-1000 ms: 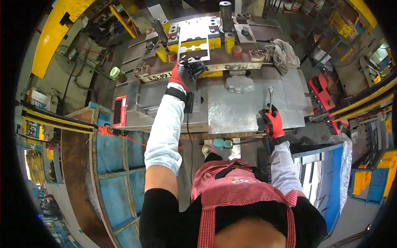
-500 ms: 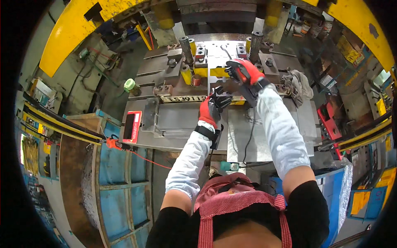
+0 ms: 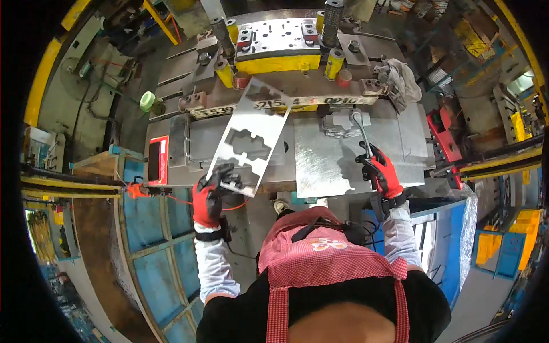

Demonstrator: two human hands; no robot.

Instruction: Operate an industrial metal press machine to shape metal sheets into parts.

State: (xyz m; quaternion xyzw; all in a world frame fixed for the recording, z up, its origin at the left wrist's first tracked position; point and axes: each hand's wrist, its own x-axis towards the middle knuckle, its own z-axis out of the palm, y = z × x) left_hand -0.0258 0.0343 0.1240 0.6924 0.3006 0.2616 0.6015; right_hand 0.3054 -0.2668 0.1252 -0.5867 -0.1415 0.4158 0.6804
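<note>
My left hand (image 3: pixel 213 197), in a red and black glove, is closed on the near end of a thin sheet-metal strip (image 3: pixel 258 119). The strip has shaped cutouts and slants up over the work table. My right hand (image 3: pixel 382 170), gloved alike, is wrapped round a slim metal rod tool (image 3: pixel 365 137) with a rounded, ring-like end. That end rests at a small stack of shaped flat metal parts (image 3: pixel 336 122); whether it grips one I cannot tell. Beneath the parts lies a large bare metal sheet (image 3: pixel 320 166). Behind stands a die block (image 3: pixel 274 43) with holes in its top.
Guide posts (image 3: pixel 333 23) and yellow cylinders (image 3: pixel 334 63) flank the die. A grey rag (image 3: pixel 400 83) lies at the right, near a red rack (image 3: pixel 445 143). At the left are a green-capped bottle (image 3: pixel 150 103) and a red-framed dark panel (image 3: pixel 158 160).
Both hands have drawn back from the die toward me. The cutout strip is now in my left hand, off the die. The rod's end has moved from the die to the stacked parts.
</note>
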